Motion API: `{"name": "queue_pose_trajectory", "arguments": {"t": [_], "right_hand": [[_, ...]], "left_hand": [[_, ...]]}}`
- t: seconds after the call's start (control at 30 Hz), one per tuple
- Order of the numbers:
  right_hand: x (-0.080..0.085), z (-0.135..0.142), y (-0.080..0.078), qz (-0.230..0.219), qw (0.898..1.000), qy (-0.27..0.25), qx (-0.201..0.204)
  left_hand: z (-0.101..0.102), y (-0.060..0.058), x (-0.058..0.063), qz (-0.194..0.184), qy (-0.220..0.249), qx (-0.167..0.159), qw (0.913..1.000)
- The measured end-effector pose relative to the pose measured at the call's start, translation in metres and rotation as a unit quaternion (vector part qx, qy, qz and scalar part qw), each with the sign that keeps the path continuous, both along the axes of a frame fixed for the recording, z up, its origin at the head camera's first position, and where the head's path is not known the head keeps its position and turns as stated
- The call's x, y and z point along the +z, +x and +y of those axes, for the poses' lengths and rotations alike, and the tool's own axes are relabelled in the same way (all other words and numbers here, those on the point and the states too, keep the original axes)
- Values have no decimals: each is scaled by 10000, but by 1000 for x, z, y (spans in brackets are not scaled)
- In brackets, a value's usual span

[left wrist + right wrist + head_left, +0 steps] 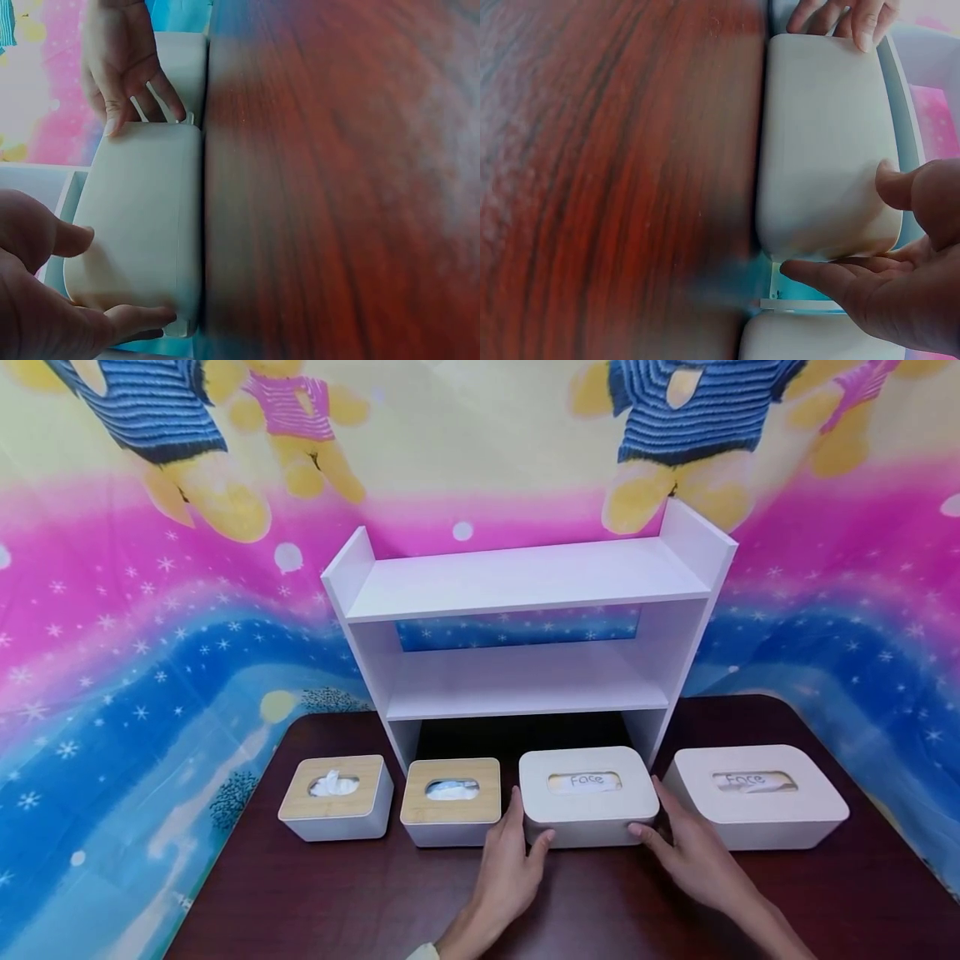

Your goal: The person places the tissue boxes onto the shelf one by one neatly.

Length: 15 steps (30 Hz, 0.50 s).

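Observation:
A white rectangular tissue box [588, 835] with a rounded top stands on the table before the shelf, "Face" tissue showing in its slot. At its left end my left hand [506, 868] grips it, thumb on the front and fingers along the side. My right hand [697, 856] holds the opposite end the same way. In the left wrist view, both thumbs lie on the front face of the box [142, 210]. The right wrist view shows my right fingers [832, 277] along the end of the box [825, 142].
Another white tissue box [780, 835] stands to the right. On the left are two smaller boxes with wooden lids, one nearer [450, 835] and one farther out [337, 827]. A white two-tier shelf [525, 681] rises behind on the dark red table [337, 902], before a patterned cloth backdrop [465, 460].

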State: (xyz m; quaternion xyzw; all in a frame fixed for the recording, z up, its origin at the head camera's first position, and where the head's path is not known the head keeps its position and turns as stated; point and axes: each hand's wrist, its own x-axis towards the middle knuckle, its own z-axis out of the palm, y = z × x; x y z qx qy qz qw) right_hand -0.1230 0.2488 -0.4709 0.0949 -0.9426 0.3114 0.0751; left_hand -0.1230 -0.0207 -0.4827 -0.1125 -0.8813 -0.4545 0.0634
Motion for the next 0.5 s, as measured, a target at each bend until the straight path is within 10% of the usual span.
{"name": "queue_pose_trajectory", "arguments": {"t": [0.5], "right_hand": [[2, 1, 0, -91, 9998, -180, -91]], "left_hand": [[3, -1, 2, 86, -135, 60, 9999]]}}
